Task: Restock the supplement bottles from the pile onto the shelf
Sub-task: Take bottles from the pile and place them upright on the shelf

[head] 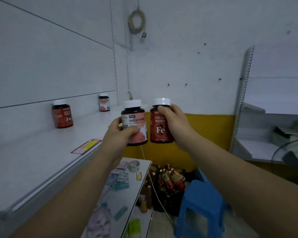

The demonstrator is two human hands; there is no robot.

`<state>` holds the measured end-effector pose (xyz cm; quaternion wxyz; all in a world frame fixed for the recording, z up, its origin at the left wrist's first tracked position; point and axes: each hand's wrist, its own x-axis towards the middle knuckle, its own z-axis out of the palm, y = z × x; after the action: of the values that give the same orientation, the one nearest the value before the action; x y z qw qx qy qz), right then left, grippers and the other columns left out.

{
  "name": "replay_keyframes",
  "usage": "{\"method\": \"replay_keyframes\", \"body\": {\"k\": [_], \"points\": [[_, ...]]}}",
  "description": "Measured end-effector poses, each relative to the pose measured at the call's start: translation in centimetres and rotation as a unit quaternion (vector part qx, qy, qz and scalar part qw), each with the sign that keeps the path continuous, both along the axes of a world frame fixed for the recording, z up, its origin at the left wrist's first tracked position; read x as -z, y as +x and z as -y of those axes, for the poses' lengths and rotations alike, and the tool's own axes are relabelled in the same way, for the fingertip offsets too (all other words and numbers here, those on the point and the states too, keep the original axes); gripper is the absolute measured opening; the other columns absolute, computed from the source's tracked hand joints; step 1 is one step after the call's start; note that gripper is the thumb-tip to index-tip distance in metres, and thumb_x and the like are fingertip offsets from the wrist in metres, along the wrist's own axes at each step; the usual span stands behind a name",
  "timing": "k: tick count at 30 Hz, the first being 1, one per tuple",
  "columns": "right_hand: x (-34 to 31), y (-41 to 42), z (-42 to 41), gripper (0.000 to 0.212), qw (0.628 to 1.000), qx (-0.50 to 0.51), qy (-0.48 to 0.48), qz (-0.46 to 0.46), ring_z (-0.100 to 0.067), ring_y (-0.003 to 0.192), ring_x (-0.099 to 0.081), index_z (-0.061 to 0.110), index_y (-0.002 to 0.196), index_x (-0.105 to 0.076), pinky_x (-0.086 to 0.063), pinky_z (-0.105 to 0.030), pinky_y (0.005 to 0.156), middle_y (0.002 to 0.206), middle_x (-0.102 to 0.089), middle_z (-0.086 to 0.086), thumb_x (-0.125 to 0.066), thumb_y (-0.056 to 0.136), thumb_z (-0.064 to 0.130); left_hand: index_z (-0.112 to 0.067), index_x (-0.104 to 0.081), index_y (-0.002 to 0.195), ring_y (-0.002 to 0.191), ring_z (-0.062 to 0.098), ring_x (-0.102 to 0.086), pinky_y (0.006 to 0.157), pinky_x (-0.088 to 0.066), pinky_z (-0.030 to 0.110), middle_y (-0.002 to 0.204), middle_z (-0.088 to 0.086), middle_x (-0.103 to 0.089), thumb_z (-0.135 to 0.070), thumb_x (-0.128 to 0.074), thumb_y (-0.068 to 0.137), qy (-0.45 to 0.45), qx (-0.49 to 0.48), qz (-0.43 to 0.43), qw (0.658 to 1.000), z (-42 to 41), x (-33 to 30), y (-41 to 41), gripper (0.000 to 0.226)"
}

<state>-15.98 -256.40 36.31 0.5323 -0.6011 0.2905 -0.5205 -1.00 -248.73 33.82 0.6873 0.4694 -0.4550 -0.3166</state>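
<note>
Two supplement bottles already stand on the white shelf (33, 152), both upright against its back panel and well apart: a red-labelled "Fe" bottle (62, 114) toward the left part of the back edge, and a pink-labelled bottle (104, 102) further along, nearer the far end. Two more are on the way. The left hand (118, 134) grips a pink-and-white-labelled bottle (134, 123) round its body, thumb across the front of the label, and the right hand (172, 121) grips a red "Fe" bottle (160, 122) from the side, fingers curled over its shoulder. Both are held upright, side by side in the air, just off the shelf's front edge near its far end. Most of the shelf surface is bare, so the restocking looks to be at an early stage; the pile itself cannot be made out with certainty.

The bottles are dark, glossy cylinders with rounded shoulders, ribbed white screw caps and smooth wrap-around labels, probably plastic and light to handle. The shelf is flat, matt white-painted sheet with a price tag strip (86, 146) clipped at its front edge. A blue plastic stool (203, 203) stands on the floor below.
</note>
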Motion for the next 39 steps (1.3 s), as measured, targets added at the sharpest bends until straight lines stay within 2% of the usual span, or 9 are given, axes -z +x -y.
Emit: {"method": "replay_keyframes", "body": {"k": [3,7,14,18,23,26,30,36,39], "points": [[-0.7,2.0,6.1,0.034,1.000,-0.013,-0.003,0.010,-0.012,0.072,-0.071,0.024,0.117,-0.051,-0.055,-0.026,0.054,0.097,-0.068,-0.001,-0.063,0.086,0.035,-0.023,-0.055,0.110,0.099,0.024,-0.065,0.086,-0.053,0.044,0.109,0.006,-0.066,-0.005,-0.063,0.084,-0.020,-0.011,0.000,1.000,5.8,-1.6,1.5,0.033],[-2.3,5.3,12.5,0.031,0.999,-0.044,-0.009,0.011,-0.014,0.076,-0.071,0.025,0.114,-0.052,-0.054,-0.028,0.058,0.095,-0.069,0.000,-0.063,0.086,0.035,-0.026,-0.057,0.108,0.089,0.018,-0.069,0.076,-0.055,0.036,0.103,0.003,-0.069,-0.005,-0.066,0.081,-0.020,-0.044,-0.001,0.999,10.9,-3.2,4.2,0.035],[-3.4,14.5,20.2,0.032,0.985,-0.169,-0.034,0.007,-0.019,0.083,-0.069,0.020,0.116,-0.055,-0.056,-0.034,0.068,0.100,-0.068,-0.005,-0.063,0.086,0.031,-0.023,-0.051,0.116,0.083,0.020,-0.070,0.071,-0.055,0.033,0.098,0.006,-0.070,-0.003,-0.069,0.077,0.006,-0.196,0.008,0.981,14.5,-3.5,9.2,0.048],[-3.1,20.2,22.9,0.025,0.957,-0.287,-0.048,-0.002,-0.015,0.078,-0.070,0.024,0.108,-0.057,-0.055,-0.031,0.065,0.094,-0.069,-0.001,-0.064,0.085,0.032,-0.024,-0.051,0.118,0.083,0.017,-0.070,0.076,-0.055,0.034,0.097,0.002,-0.070,-0.004,-0.071,0.075,0.013,-0.312,0.019,0.950,14.3,-3.5,10.9,0.051],[-2.4,26.0,23.8,0.031,0.900,-0.429,-0.060,-0.050,-0.013,0.086,-0.068,0.030,0.112,-0.054,-0.053,-0.029,0.069,0.098,-0.068,0.006,-0.066,0.084,0.036,-0.033,-0.049,0.105,0.084,0.008,-0.063,0.061,-0.045,0.019,0.098,-0.008,-0.064,-0.010,-0.074,0.073,0.064,-0.457,0.048,0.886,12.2,-3.8,11.5,0.046],[-1.9,28.7,23.0,0.034,0.867,-0.485,-0.083,-0.077,-0.010,0.091,-0.064,0.032,0.114,-0.052,-0.050,-0.025,0.070,0.105,-0.066,0.008,-0.068,0.084,0.034,-0.026,-0.042,0.121,0.091,0.014,-0.061,0.073,-0.048,0.027,0.104,-0.002,-0.062,-0.009,-0.076,0.073,0.119,-0.497,0.043,0.859,10.8,-3.7,11.6,0.062],[-0.7,31.9,22.7,0.043,0.847,-0.511,-0.094,-0.107,-0.014,0.101,-0.061,0.030,0.121,-0.050,-0.049,-0.030,0.083,0.114,-0.062,0.005,-0.071,0.083,0.031,-0.029,-0.038,0.124,0.093,0.016,-0.060,0.081,-0.049,0.034,0.103,-0.001,-0.060,-0.006,-0.078,0.071,0.175,-0.517,0.037,0.837,9.8,-2.8,12.0,0.070],[-0.1,36.3,22.9,0.056,0.866,-0.461,-0.141,-0.132,-0.022,0.112,-0.057,0.022,0.133,-0.044,-0.046,-0.039,0.096,0.126,-0.058,-0.002,-0.071,0.084,0.023,-0.036,-0.037,0.123,0.090,0.005,-0.057,0.073,-0.046,0.024,0.101,-0.013,-0.055,-0.014,-0.075,0.076,0.217,-0.509,0.053,0.831,9.4,-1.9,13.6,0.064],[0.3,38.0,22.7,0.065,0.858,-0.449,-0.196,-0.151,-0.020,0.113,-0.055,0.021,0.139,-0.038,-0.044,-0.033,0.092,0.129,-0.056,-0.003,-0.071,0.083,0.019,-0.033,-0.038,0.128,0.086,0.000,-0.055,0.065,-0.043,0.017,0.097,-0.018,-0.054,-0.014,-0.074,0.077,0.225,-0.511,0.063,0.827,9.4,-1.8,14.5,0.066]]}}
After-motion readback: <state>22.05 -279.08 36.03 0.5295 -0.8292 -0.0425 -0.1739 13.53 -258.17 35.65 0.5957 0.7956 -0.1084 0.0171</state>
